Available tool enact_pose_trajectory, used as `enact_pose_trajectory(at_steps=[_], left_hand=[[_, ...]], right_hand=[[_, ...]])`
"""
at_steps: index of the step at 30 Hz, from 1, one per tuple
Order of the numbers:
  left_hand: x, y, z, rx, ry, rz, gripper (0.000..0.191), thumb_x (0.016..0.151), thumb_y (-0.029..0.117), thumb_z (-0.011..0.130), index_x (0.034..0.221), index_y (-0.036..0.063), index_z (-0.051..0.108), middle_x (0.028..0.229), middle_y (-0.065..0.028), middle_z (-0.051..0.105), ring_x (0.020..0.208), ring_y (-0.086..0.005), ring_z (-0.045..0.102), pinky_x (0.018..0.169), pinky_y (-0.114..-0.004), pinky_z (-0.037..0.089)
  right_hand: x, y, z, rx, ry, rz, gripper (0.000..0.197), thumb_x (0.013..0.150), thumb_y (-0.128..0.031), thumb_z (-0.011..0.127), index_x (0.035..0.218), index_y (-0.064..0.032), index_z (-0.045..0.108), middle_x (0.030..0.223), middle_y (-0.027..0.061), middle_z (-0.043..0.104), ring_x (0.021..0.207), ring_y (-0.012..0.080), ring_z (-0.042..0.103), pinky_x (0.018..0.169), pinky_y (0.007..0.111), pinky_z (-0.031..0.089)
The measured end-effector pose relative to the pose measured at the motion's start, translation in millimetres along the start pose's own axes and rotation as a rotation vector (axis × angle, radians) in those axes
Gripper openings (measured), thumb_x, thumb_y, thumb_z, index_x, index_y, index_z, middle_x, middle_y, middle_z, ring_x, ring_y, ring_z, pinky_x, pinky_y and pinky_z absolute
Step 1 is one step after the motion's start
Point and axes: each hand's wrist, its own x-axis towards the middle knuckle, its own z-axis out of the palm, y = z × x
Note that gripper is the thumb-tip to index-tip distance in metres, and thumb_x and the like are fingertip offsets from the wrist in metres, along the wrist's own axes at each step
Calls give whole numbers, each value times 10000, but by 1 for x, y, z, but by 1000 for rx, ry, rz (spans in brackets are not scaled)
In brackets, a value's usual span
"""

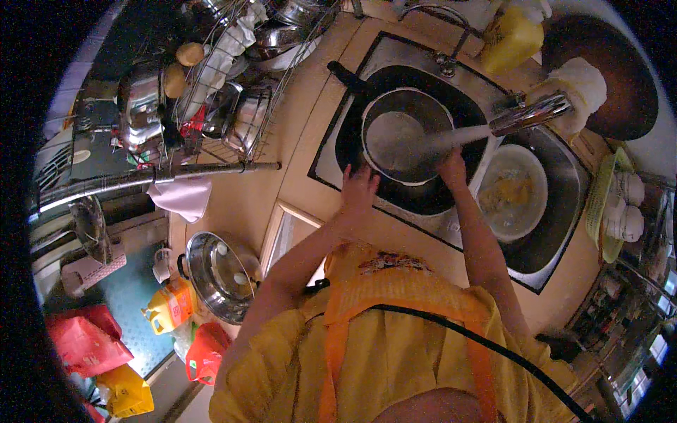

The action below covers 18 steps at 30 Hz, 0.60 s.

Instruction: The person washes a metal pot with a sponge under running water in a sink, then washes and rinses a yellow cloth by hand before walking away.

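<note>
A round, dark pan point(394, 135) with a pale rim sits in the left basin of a double steel sink point(449, 224), its black handle point(346, 76) pointing to the far left. Water from the chrome faucet point(529, 113) streams into it, and cloudy water covers its bottom. My left hand point(360, 187) is on the pan's near-left rim, fingers at the edge. At the right rim is my right hand point(452, 168), close under the stream; its fingertips are blurred, so their grip is unclear. In the right basin lies a pale bowl point(512, 193) with yellowish bits in water.
A wire dish rack point(259, 119) with metal pots stands left of the sink. Below it, a large steel pot point(222, 277) is near yellow jugs and red bags point(87, 338). A green basket point(605, 206) of white cups is at right. Behind the faucet stands a yellow bottle point(513, 39).
</note>
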Motion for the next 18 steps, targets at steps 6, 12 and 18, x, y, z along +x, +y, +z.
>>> enact_pose_trajectory(at_steps=[6, 12, 18], left_hand=[[-45, -65, -29, 153, 595, 203, 608, 835, 306, 418, 1272, -54, 199, 1331, -233, 170, 1234, -355, 185, 1013, -437, 106], [-9, -2, -28, -156, 496, 442, 615, 773, 132, 513, 1274, -32, 197, 1339, -219, 153, 1235, -359, 176, 992, -404, 207], [85, 73, -25, -142, 262, 463, 307, 759, 129, 550, 1025, -15, 496, 1022, -179, 488, 942, -330, 486, 826, -404, 383]], right_hand=[[-3, -9, -8, 13, 1, -87, 451, 751, -178, 510, 1092, 17, 288, 849, 275, 550, 799, 429, 530, 700, 481, 419], [-5, -10, -11, 22, 72, -118, 487, 762, -166, 503, 1130, 13, 240, 909, 269, 541, 829, 420, 525, 689, 476, 420], [-14, -6, -9, -6, 108, -241, 451, 759, -119, 500, 1123, 15, 270, 880, 238, 555, 818, 402, 537, 674, 464, 420]])
